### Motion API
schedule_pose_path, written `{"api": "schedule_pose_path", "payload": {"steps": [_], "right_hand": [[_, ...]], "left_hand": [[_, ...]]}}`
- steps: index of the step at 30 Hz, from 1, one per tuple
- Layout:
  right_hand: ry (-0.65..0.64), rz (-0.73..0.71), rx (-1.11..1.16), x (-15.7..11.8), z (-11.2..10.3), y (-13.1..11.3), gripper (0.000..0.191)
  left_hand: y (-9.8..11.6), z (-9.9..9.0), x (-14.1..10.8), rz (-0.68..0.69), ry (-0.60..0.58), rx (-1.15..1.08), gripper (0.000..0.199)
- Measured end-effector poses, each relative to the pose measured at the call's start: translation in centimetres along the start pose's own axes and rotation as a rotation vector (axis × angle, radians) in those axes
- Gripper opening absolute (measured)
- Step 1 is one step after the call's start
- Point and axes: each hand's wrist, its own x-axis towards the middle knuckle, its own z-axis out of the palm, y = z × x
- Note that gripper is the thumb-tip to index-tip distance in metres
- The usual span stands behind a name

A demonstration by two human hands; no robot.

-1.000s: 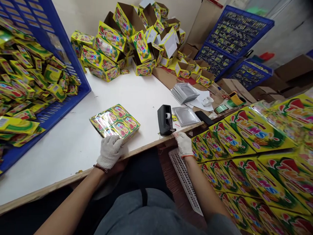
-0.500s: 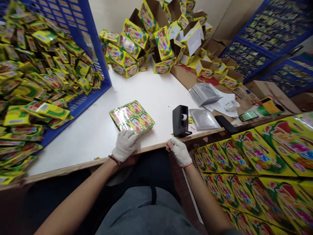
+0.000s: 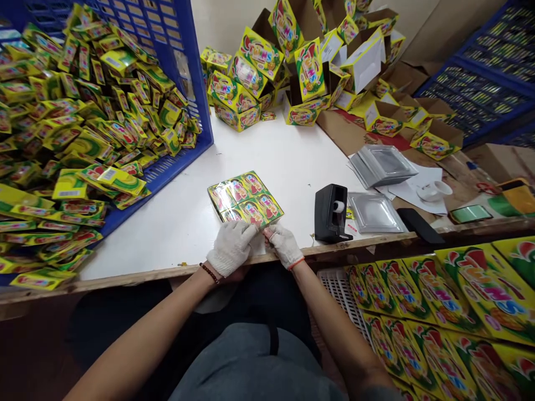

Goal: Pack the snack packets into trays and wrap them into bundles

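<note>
On the white table lies a shiny pack of small yellow-green boxes (image 3: 251, 195), apparently under see-through plastic. My left hand (image 3: 230, 248), in a white knitted glove, grips the pack's near edge with its fingers closed. At the pack's near corner is my right hand (image 3: 285, 246), also gloved, with bare fingertips pinched together against the edge. Whatever lies between those fingertips is too small to make out. To the right stands a black tape dispenser (image 3: 330, 214) with a white roll core. Beside it lies a see-through plastic tray (image 3: 376, 213).
A blue crate (image 3: 203, 111) heaped with small boxes (image 3: 104, 117) stands left. Open display cartons (image 3: 311, 69) pile up at the back. Stacked plastic trays (image 3: 382, 166), a tape roll (image 3: 434, 191) and a phone (image 3: 471, 213) lie right. Packed cartons (image 3: 434, 289) stand below the table edge.
My right hand has moved left from beside the tape dispenser to the pack's near edge. My left hand stays at the pack. The whole view has shifted.
</note>
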Motion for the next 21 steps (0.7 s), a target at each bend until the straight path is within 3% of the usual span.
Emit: {"api": "schedule_pose_path", "payload": {"steps": [2,4,6,9,12,14,17,19,21], "right_hand": [[0.024,0.06,0.005,0.2,0.2,0.2,0.044],[0.055,0.127,-0.046,0.5,0.5,0.0,0.041],[0.078,0.172,-0.184,0.9,0.6,-0.5,0.037],[0.106,0.181,-0.377,1.3,0.4,-1.2,0.029],[0.145,0.161,-0.427,1.0,0.3,-1.2,0.023],[0.197,0.178,-0.342,0.6,0.4,-0.9,0.022],[0.258,0.191,-0.072,1.1,0.4,-0.7,0.032],[0.244,0.172,-0.014,2.5,0.0,-1.1,0.04],[0.261,0.138,-0.106,4.5,-0.7,-2.1,0.043]], "left_hand": [[0.4,-1.1,0.7,0.0,-0.106,0.042,0.036],[0.8,-1.9,1.5,-0.016,-0.171,0.068,0.026],[1.1,-2.3,2.4,-0.033,-0.189,0.065,0.02],[1.4,-2.4,4.1,-0.073,-0.221,0.041,0.028],[0.8,-2.5,6.1,-0.114,-0.269,-0.003,0.024],[-1.0,-2.6,7.4,-0.101,-0.225,-0.043,0.022],[-5.9,-2.8,8.4,-0.193,-0.066,-0.074,0.034],[-9.2,-2.8,7.8,-0.271,-0.053,-0.126,0.036],[-11.2,-2.9,6.1,-0.267,-0.098,-0.22,0.036]]}}
